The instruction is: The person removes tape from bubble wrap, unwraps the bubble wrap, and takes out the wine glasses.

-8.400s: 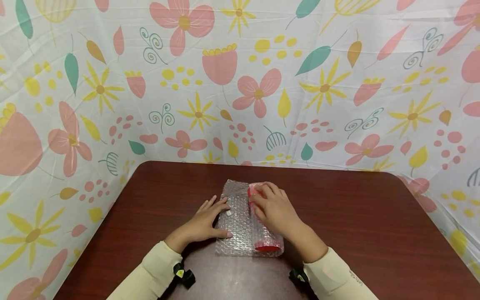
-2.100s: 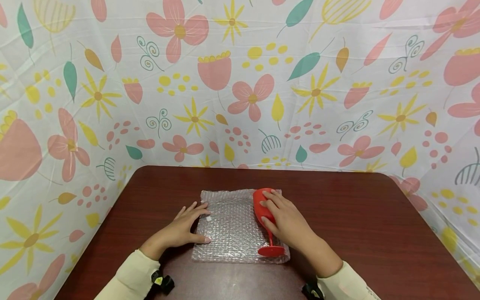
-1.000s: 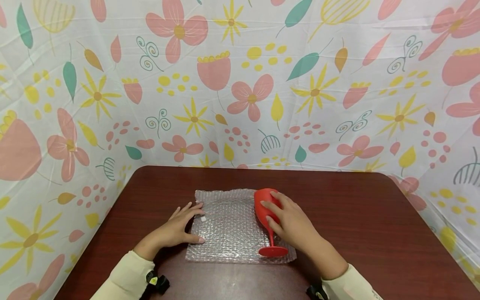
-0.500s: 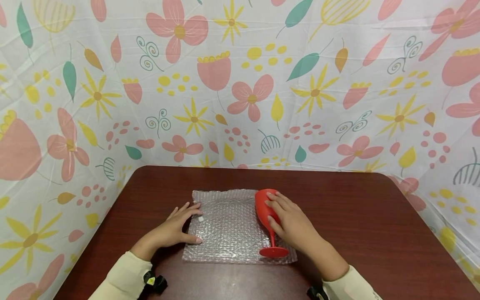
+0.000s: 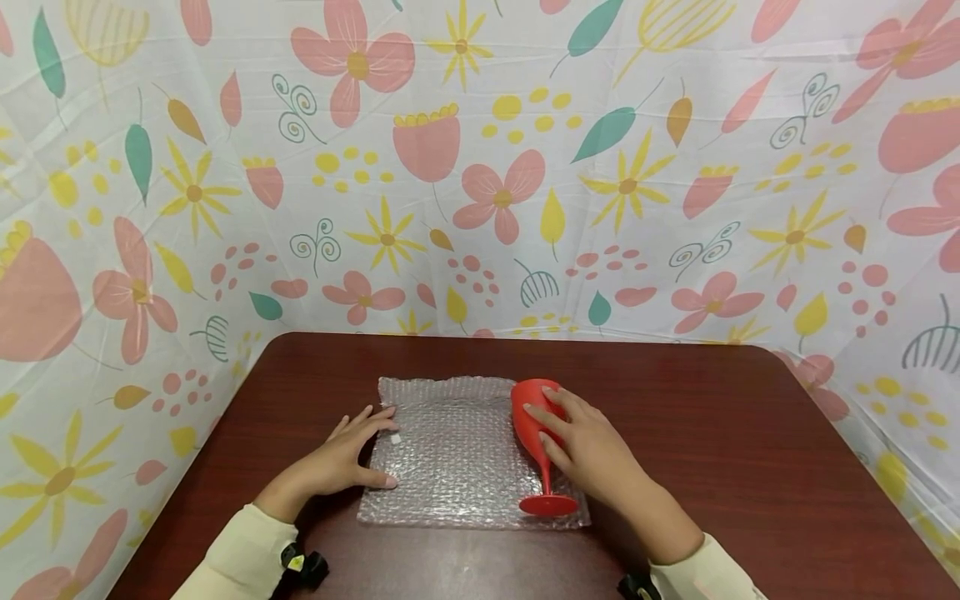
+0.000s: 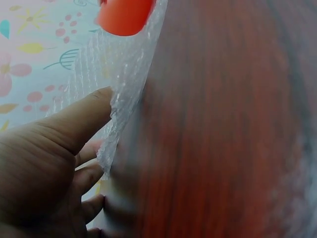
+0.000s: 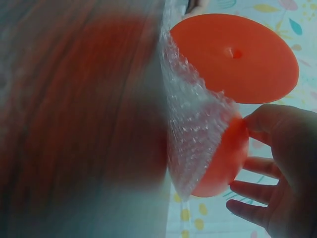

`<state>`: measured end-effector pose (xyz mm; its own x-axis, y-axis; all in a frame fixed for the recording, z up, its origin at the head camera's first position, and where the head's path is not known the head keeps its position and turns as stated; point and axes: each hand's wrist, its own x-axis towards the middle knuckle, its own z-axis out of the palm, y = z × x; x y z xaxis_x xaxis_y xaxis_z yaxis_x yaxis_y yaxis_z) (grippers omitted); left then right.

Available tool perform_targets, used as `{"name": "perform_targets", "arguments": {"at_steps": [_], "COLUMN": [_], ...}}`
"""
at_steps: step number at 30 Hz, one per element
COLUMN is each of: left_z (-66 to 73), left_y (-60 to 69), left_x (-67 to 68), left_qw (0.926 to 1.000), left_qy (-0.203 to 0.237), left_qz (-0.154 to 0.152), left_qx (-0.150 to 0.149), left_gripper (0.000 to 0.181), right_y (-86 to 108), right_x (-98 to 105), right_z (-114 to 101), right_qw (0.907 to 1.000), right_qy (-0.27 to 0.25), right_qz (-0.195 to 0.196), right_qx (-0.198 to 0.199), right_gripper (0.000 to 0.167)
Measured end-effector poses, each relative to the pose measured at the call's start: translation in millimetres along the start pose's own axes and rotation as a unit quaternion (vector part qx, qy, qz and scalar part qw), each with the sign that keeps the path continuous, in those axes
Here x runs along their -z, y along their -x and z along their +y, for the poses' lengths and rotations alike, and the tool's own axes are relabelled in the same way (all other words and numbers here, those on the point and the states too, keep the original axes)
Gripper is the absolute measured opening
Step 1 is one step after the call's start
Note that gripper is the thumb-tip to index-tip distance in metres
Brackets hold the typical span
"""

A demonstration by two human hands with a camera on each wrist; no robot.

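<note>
A red plastic goblet [image 5: 528,428] lies on its side on a sheet of bubble wrap [image 5: 450,467], its bowl away from me and its round foot near the front edge. My right hand [image 5: 592,450] holds the bowl from the right, thumb and fingers curved over it. In the right wrist view a flap of bubble wrap [image 7: 193,134] stands against part of the bowl. My left hand [image 5: 330,462] rests at the wrap's left edge, its fingers spread. The left wrist view shows the thumb on that edge.
Beneath everything is a dark red wooden table [image 5: 712,433] with rounded far corners. A flower-printed cloth [image 5: 480,167] hangs behind it and along its sides. A small white label [image 5: 397,438] sits on the wrap near its left edge.
Earlier the goblet was rolled inside the bubble wrap; now it lies bare on the unrolled sheet. Over the last second the left hand and the wrap's left edge have slid left.
</note>
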<state>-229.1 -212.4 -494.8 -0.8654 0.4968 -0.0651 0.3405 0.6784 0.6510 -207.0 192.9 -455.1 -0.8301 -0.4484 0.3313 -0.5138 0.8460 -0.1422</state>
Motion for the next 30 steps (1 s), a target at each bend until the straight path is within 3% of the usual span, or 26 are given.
{"name": "perform_targets", "arguments": {"at_steps": [14, 30], "left_z": [-3.2, -6.5], "left_y": [1.8, 6.3], "left_x": [2.9, 7.8], "left_qw": [1.0, 0.9999], "left_qy": [0.005, 0.015], "left_qz": [-0.003, -0.003], "left_qx": [-0.001, -0.001], "left_gripper": [0.084, 0.082], "right_y": [1.2, 5.5], "right_x": [-1.0, 2.9], "right_z": [2.7, 3.7], "right_qw": [0.9989, 0.9999], "right_qy": [-0.021, -0.003], "right_qz": [0.038, 0.005], "right_qx": [0.02, -0.009], "right_gripper": [0.049, 0.054]}}
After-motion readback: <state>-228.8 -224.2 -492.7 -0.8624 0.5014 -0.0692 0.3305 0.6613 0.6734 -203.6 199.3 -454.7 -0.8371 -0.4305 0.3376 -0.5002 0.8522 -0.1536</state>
